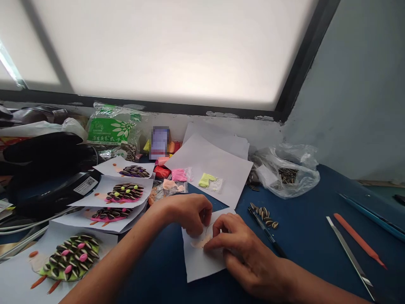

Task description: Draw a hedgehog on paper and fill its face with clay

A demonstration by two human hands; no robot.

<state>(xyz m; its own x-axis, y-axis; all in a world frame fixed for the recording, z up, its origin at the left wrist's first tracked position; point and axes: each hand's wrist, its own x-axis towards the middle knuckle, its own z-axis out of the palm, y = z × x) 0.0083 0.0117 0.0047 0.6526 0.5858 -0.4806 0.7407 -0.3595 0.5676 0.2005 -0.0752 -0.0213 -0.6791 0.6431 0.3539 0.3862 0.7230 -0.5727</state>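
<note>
A small white sheet of paper point(198, 268) lies on the blue tabletop under both hands. On it are a thin drawn outline and a flattened piece of peach modelling clay point(198, 243). My left hand point(193, 213) has its fingers curled down at the clay's upper edge; whether anything is pinched there is hidden. My right hand point(242, 242) rests on the paper's right side, its fingers bent but apart. One fingertip touches the clay's right end. Beside this hand lie a black pen point(265, 230) and several striped sunflower seeds point(268, 220).
Finished hedgehog pictures point(109, 249) made with seeds overlap at left. Behind are clay packets point(179, 174), a yellow clay packet point(207, 180) on white sheets point(205, 156), a green seed bag point(110, 126) and a clear bag point(297, 185). An orange tool point(359, 238) and metal blade point(348, 253) lie right.
</note>
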